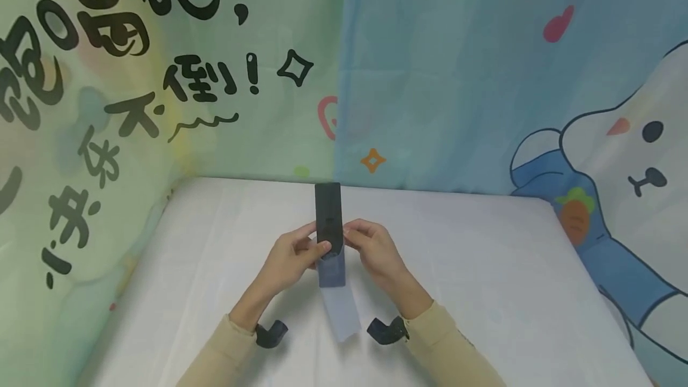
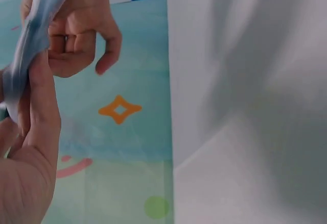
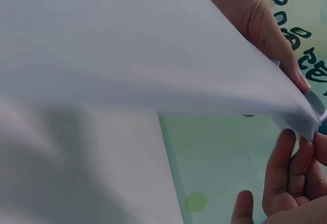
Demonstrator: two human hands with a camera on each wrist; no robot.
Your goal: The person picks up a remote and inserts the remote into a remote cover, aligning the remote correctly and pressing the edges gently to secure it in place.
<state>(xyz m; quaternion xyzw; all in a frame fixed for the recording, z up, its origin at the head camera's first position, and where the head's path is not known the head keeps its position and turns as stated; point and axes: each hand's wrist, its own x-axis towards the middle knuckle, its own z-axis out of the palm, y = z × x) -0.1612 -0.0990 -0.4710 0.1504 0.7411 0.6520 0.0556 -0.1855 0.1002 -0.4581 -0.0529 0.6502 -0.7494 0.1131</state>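
A: What stands largest behind the work?
B: A printed backdrop, green to one side, blue to the other. Below, a white table. Then sleeves, beige, reaching in from the near edge.

A: And the hands?
B: Close together near the middle, one at each side of the work. Left hand: clamped on the box, thumb laid across the front near the lower end. Right hand: thumb and fingers together at the right edge, pinching the film, gathered to a corner in the right wrist view.

A: Where, the film?
B: Bluish at the lower end of the box, then trailing as a pale tail toward the person. Wrapped around or only lying against, cannot tell.

A: And the box?
B: Between the hands, dark, long and narrow, far end bare, apparently held up off the table.

A: Likely trouble from here?
B: Tearing or creasing of the film, judging by thinness, from too hard a pull at the pinched corner. Snagging on a box corner, from a skewed angle. Dropping of the box, from easing the left thumb too soon, with the far end unsupported.
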